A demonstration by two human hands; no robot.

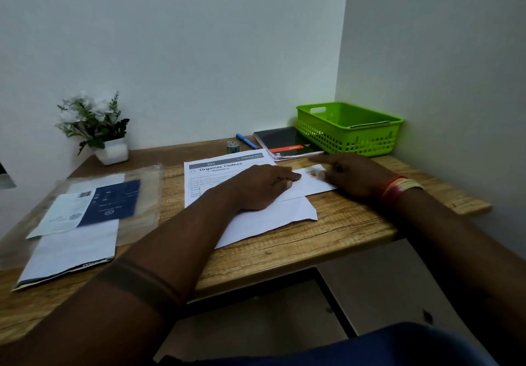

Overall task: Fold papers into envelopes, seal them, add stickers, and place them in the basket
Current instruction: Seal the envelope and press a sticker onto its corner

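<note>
left hand (260, 186): flat fingers press envelope (308, 185) mid-table (341, 223) | right hand (353, 173): finger touches sticker (313, 172) | basket (348, 128): back right corner

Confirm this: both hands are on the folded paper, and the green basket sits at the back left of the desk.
Not quite. The head view shows the green basket at the back right of the desk, against the wall. Both the left hand and right hand are on the folded paper.
</note>
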